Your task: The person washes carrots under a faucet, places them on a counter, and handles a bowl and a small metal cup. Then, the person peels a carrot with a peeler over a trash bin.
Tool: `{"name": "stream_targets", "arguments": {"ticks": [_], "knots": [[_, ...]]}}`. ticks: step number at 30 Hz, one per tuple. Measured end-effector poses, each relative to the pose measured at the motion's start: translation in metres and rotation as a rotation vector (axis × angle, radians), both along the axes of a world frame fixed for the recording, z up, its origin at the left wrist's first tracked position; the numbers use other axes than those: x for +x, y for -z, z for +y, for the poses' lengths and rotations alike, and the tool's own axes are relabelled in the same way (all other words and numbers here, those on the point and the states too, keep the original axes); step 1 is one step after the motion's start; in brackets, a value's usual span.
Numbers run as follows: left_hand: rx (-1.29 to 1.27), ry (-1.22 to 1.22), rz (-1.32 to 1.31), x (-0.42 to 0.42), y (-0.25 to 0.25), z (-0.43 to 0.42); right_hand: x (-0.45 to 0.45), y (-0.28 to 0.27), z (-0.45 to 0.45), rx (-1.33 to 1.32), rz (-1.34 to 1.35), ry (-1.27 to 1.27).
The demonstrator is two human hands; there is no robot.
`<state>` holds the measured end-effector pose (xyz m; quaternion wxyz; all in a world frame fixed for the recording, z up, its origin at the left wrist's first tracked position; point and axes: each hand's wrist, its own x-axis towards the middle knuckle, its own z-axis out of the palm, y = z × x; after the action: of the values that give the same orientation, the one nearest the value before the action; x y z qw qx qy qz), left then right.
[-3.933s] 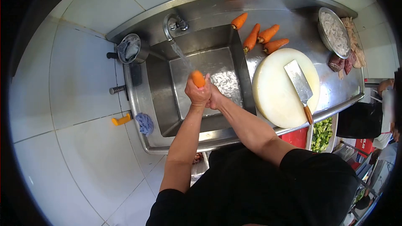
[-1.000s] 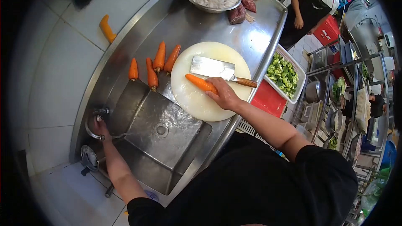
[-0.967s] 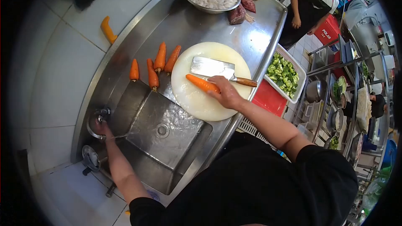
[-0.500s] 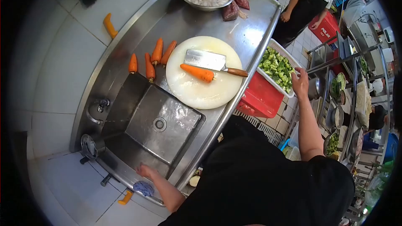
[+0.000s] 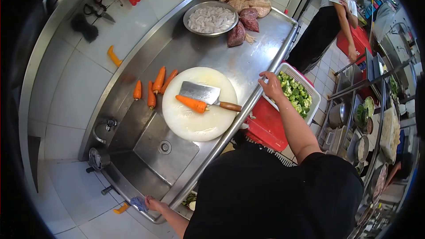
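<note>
My left hand (image 5: 154, 204) is low at the sink's near-left corner, beside a crumpled blue cloth (image 5: 140, 203); its fingers reach the cloth's edge, too small to show whether they grip it. Over the counter's front rim, my right hand (image 5: 271, 86) is raised and empty, fingers apart, near a white basket (image 5: 317, 101) of cut green vegetables. On the round white board (image 5: 195, 128) lie an orange carrot (image 5: 192, 104) and a cleaver (image 5: 200, 92). The carrot rests against the blade and handle. Several other carrots (image 5: 159, 81) lie left of the board.
The metal sink (image 5: 166, 163) has a tap (image 5: 99, 132) at its left. A bowl (image 5: 210, 18) of pale pieces and wrapped red bags (image 5: 237, 34) stand at the counter's back. A red box (image 5: 268, 126) is below the front edge. Another person (image 5: 322, 26) stands beyond, near shelves (image 5: 376, 86).
My right hand has let go of the carrot on the board and moved right. My left hand has left the tap and come to the cloth. The thin water stream no longer shows.
</note>
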<state>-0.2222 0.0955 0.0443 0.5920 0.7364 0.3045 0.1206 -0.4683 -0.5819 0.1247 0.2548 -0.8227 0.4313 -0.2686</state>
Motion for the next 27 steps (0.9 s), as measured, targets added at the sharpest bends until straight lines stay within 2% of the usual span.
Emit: {"name": "stream_targets", "arguments": {"ticks": [4, 7, 10, 12, 16, 19, 21, 23, 25, 26, 27], "knots": [[0.031, -0.011, 0.001, -0.056, -0.002, -0.014, -0.029, 0.022, -0.052, 0.128, -0.036, 0.056], [0.191, 0.108, 0.026, -0.088, -0.008, -0.006, -0.043, 0.039, -0.08, 0.186, -0.047, 0.12], [0.231, 0.011, 0.09, -0.112, -0.025, -0.003, -0.043, 0.061, -0.099, 0.218, -0.102, 0.159], [0.269, -0.07, 0.251, -0.132, -0.051, -0.013, -0.032, 0.068, -0.109, 0.215, -0.188, 0.109], [0.245, -0.219, 0.279, -0.149, -0.069, -0.023, -0.015, 0.063, -0.124, 0.237, -0.177, 0.105], [0.201, -0.153, 0.367, -0.144, -0.065, -0.026, -0.007, 0.061, -0.134, 0.255, -0.22, 0.099], [0.051, -0.109, 0.159, -0.146, -0.059, -0.035, -0.002, 0.063, -0.128, 0.26, -0.252, 0.097], [0.028, 0.142, 0.089, -0.143, -0.056, -0.03, -0.002, 0.066, -0.121, 0.259, -0.259, 0.047], [-0.01, 0.041, 0.044, -0.127, -0.063, -0.068, -0.001, 0.081, -0.122, 0.202, -0.285, -0.006], [0.015, 0.113, 0.055, -0.119, -0.065, -0.077, -0.005, 0.095, -0.12, 0.159, -0.296, -0.035], [0.046, 0.185, 0.078, -0.113, -0.07, -0.081, -0.007, 0.09, -0.113, 0.227, -0.331, -0.013]]}}
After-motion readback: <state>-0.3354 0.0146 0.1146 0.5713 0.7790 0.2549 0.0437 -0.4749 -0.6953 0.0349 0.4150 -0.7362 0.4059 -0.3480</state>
